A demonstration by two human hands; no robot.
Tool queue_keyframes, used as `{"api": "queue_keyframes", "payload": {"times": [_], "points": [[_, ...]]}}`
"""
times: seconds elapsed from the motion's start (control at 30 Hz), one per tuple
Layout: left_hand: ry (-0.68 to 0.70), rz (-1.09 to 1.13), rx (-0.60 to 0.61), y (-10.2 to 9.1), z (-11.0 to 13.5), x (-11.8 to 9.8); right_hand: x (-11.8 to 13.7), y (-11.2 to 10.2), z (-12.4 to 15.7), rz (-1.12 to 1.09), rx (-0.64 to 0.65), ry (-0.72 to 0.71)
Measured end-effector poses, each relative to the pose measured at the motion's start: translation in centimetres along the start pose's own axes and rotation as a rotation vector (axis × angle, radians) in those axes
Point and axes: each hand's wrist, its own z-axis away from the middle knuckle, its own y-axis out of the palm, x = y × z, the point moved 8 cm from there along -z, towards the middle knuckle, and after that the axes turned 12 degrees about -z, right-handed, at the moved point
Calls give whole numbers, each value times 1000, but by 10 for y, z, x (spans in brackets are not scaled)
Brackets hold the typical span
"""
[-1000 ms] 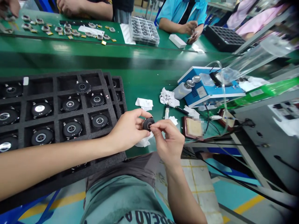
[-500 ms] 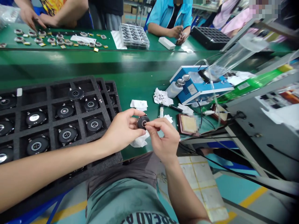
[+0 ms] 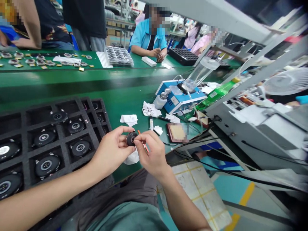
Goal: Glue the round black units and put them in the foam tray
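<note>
My left hand (image 3: 112, 148) and my right hand (image 3: 151, 154) hold a round black part (image 3: 131, 139) between their fingertips, above the green workbench (image 3: 115, 107). The part has a small central hole and a ring. A thin orange stick (image 3: 143, 144) shows beside the part, partly hidden by my right fingers. I cannot tell whether it is gripped. A crumpled white tissue (image 3: 132, 158) lies beneath my hands. To the left, my forearm crosses a black foam tray (image 3: 81, 106) holding several similar round parts.
Right of my hands stand a blue bench machine (image 3: 178, 99), a white bottle (image 3: 160, 101), speckled tissue (image 3: 151, 109) and a brown-framed pad (image 3: 176, 133). Cables hang off the bench edge. Co-workers sit across the bench, one in a blue top (image 3: 149, 41).
The whole view has swung, so the bench sits further left and looks smaller. The orange stick now shows by my right hand. Both hands still hold the black part.
</note>
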Motion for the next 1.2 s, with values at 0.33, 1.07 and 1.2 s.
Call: {"api": "queue_keyframes", "payload": {"times": [0.33, 1.07, 1.2], "points": [[-44, 133, 25, 0, -2, 0, -20, -13, 12, -297, -135, 271], [313, -206, 348, 27, 13, 4, -105, 112, -31, -50, 370, 608], [267, -150, 314, 23, 12, 1, -105, 42, -39, 15, 123, 514]]}}
